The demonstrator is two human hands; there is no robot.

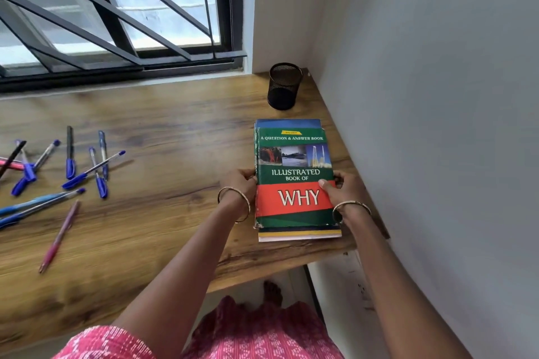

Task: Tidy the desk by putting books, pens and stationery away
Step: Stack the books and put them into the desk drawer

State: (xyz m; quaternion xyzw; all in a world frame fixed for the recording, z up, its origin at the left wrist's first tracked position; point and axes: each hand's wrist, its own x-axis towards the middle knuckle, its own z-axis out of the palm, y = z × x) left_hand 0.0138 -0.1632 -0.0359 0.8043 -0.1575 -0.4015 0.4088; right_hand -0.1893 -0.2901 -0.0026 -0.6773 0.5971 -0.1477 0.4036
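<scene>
A stack of books (294,160) lies at the desk's right end, topped by a green and red "Illustrated Book of WHY". My left hand (240,183) grips the stack's left edge, fingers curled round it. My right hand (339,189) grips the right edge, thumb lying on the red band of the cover. Several pens (73,166), mostly blue with a pink one or two, are scattered over the desk's left part. A black mesh pen holder (284,86) stands upright behind the books in the corner, and nothing shows inside it.
The wooden desk (175,137) meets a white wall (437,96) on the right and a barred window (116,9) at the back. Its front edge runs just below the books. My pink clothing and a foot show beneath.
</scene>
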